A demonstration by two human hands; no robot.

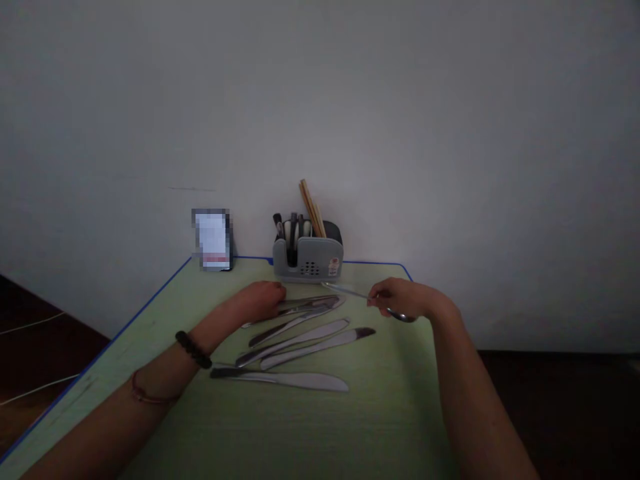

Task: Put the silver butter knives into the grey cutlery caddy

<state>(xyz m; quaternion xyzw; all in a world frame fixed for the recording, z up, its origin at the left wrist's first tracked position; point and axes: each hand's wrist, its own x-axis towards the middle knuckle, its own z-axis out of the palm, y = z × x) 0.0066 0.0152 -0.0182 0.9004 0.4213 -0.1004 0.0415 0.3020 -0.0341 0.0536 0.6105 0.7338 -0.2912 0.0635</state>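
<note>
A metal spoon is in my right hand, raised a little over the table's back right. Its bowl hangs below the hand and its handle points left toward the holder. My left hand is closed, its fingers curled down at the left ends of the rearmost knives; whatever lies under the fingers is hidden. Several metal table knives lie roughly side by side in front of the holder, some overlapping. Nearest me is one separate table knife, its blade toward the right.
A grey cutlery holder stands at the table's back edge, with dark-handled utensils and wooden chopsticks upright in it. A phone leans against the wall on the left. The pale green table has a blue edge.
</note>
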